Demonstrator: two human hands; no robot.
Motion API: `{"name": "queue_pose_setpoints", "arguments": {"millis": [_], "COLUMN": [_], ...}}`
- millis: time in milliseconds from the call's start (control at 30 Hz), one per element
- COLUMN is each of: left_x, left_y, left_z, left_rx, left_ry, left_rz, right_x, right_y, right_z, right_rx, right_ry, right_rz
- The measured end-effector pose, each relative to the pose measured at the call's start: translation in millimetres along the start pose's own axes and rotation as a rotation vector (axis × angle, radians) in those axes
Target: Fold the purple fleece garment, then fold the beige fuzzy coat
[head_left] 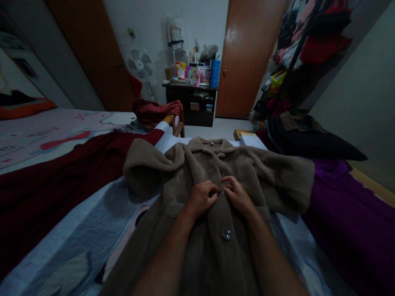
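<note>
A brown fuzzy coat (179, 185) lies spread on the bed, its collar away from me and its sleeves out to both sides. My left hand (203, 197) is closed at the coat's front edge, pinching the fabric near the middle. Just right of it, my right hand (236, 193) has its fingers bent and its thumb and fingertips on the other side of the front opening, closed on the coat. A large shiny round button (226, 234) shows lower down on the front. Whatever sits between my fingertips is too small to make out.
Dark red cloth (70, 176) covers the bed on the left. Purple cloth (352, 222) and a dark folded garment (317, 135) lie on the right. Beyond the bed stand a fan (140, 65), a dark cabinet (191, 102) and a brown door (243, 61).
</note>
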State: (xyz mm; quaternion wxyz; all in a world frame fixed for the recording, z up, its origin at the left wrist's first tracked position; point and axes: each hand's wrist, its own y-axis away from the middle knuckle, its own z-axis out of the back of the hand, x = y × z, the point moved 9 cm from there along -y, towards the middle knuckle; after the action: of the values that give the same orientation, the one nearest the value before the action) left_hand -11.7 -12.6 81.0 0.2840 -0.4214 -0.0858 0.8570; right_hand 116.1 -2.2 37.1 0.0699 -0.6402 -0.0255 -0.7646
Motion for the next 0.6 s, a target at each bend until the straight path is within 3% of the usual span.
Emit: {"name": "queue_pose_setpoints", "arguments": {"millis": [267,600], "left_x": [-6.6,3.2], "left_y": [0.0,0.4], "left_z": [-2.4,-1.6], "left_rx": [0.052,0.089], "left_ry": [0.022,0.052], "left_rz": [-0.043,0.084], "right_x": [-3.1,-0.5], "right_y": [-1.5,1.5], "right_z": [3.4,0.4], "right_rx": [-0.042,-0.031], "right_ry": [0.007,-0.088], "right_rz": [-0.015,-0.080]}}
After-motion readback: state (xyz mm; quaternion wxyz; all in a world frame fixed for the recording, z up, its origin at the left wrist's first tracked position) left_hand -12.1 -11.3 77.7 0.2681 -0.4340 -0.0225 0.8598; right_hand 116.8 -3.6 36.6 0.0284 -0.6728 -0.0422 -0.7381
